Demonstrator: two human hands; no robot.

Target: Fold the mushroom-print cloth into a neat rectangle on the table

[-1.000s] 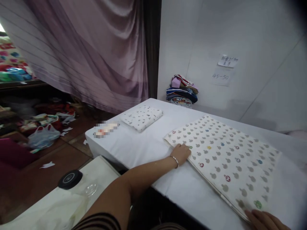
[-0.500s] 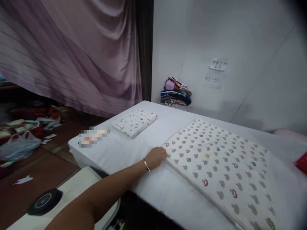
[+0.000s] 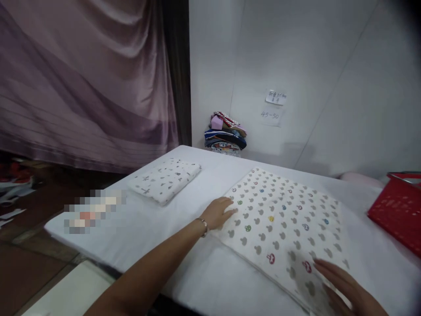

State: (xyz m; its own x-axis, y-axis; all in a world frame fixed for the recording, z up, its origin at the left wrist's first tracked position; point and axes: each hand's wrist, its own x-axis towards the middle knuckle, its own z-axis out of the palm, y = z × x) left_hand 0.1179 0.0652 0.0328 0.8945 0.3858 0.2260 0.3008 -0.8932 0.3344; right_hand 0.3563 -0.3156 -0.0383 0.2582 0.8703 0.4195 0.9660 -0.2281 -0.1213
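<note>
A white cloth printed with grey and coloured mushroom shapes lies folded flat on the white-covered table. My left hand rests on its left edge, fingers spread and lying flat. Over the near right part of the cloth is my right hand, fingers stretched out and holding nothing; whether it touches the fabric I cannot tell. Further left sits a smaller folded white cloth with small grey prints, apart from both hands.
A red basket with a metal handle stands at the table's right side. Behind the table is a stack of folded fabrics by the wall. A pixelated item lies on the left corner. A pale seat stands below; a pink curtain hangs behind.
My right hand has come into view at the lower right. The left hand's fingers have spread at the cloth's edge. The view has turned right, bringing more of the red basket in.
</note>
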